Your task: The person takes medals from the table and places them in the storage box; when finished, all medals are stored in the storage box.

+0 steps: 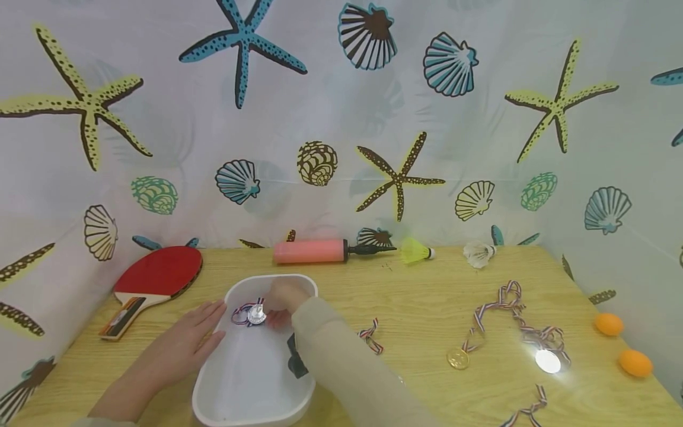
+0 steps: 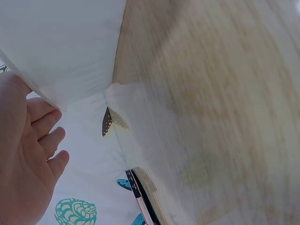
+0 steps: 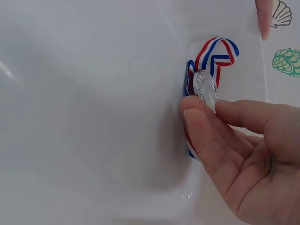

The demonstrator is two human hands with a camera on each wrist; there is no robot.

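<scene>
**Silver medal point(image 3: 205, 88) at the fingertips, white box point(image 1: 248, 373), 12 o'clock end**

Step in hand, as judged: the R hand point(image 1: 285, 301) is prob. laying the medal in the box, though set-down vs. pick-up can't be told for sure. Medal lies inside, approx. 12 o'clock of the box's centre (head view), its striped ribbon point(image 3: 220, 52) bunched by the end wall; R wrist view shows a loop at 1 o'clock of the disc & a scrap at 7, under the hand.

Next move, if set-down: fingertips part, hand backs out w/o snagging the ribbon. Gold medal point(image 1: 458, 358) & glare-lit medal point(image 1: 548, 360), both on the table point(image 1: 427, 308) at approx. 3 o'clock of the box, would then be likely candidates.

Pose: R forearm comes in from 5 o'clock, over the box's R rim, hand dipped inside; thumb & finger nearly closed, pinching the disc's lower edge. L forearm comes in from 7–8 o'clock; L hand point(image 1: 184, 337) lies at the box's 10 o'clock rim, fingers loosely extended, nothing pinched; whether it bears on the wall to steady it, can't tell.
</scene>
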